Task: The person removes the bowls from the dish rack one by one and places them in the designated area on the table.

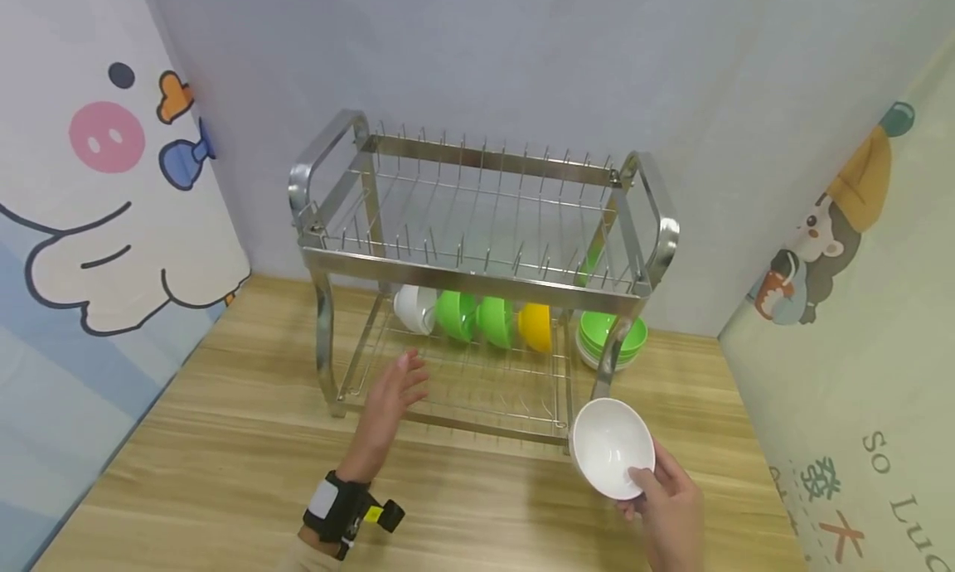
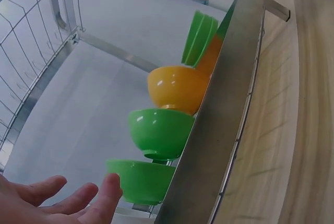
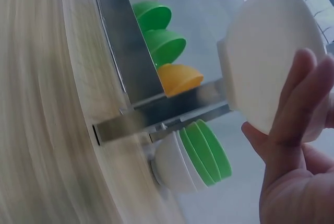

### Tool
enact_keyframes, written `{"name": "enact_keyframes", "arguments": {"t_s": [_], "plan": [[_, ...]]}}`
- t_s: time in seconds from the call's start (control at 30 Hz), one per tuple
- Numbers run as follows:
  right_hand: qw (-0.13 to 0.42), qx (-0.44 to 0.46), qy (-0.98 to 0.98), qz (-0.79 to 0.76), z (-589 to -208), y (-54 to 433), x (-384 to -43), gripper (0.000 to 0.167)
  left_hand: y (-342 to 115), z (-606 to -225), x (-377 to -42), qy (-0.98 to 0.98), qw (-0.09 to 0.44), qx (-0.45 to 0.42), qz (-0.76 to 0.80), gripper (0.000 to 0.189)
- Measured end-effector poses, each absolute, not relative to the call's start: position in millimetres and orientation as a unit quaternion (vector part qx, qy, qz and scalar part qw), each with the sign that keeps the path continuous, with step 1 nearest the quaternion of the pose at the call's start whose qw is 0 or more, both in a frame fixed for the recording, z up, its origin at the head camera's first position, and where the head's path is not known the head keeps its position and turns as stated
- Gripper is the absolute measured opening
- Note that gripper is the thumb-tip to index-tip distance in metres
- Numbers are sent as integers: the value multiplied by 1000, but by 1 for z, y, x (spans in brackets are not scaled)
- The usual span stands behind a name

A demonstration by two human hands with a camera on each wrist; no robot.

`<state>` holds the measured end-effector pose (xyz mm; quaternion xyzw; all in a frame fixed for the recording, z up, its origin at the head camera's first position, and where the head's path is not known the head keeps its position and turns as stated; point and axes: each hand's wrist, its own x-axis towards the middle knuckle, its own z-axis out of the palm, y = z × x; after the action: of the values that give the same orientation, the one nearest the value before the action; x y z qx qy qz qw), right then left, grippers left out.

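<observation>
Your right hand (image 1: 666, 504) pinched the white bowl (image 1: 612, 448), thumb inside the rim, near the front right post (image 1: 612, 352) of the rack (image 1: 477, 278). Your left hand (image 1: 390, 396) held nothing, fingers loosely extended before the lower shelf (image 1: 455, 424). The step in hand appeared to be loading that shelf; the next move likely called for guiding the bowl past the post toward the row of bowls (image 1: 494, 322)
</observation>
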<state>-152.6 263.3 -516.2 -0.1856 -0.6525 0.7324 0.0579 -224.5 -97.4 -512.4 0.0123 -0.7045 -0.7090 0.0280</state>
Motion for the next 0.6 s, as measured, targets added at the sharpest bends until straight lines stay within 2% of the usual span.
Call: {"name": "enact_keyframes", "arguments": {"t_s": [0.17, 0.27, 0.6], "plan": [[65, -206, -660, 720, -513, 274, -155, 58, -100, -509, -242, -722, 64, 32, -688, 61], [75, -211, -647, 729, -513, 279, -156, 50, -102, -509, -252, -721, 85, 41, -687, 63], [70, -235, -626, 740, -516, 295, -161, 35, -112, -515, -278, -725, 112, 57, -677, 65]]}}
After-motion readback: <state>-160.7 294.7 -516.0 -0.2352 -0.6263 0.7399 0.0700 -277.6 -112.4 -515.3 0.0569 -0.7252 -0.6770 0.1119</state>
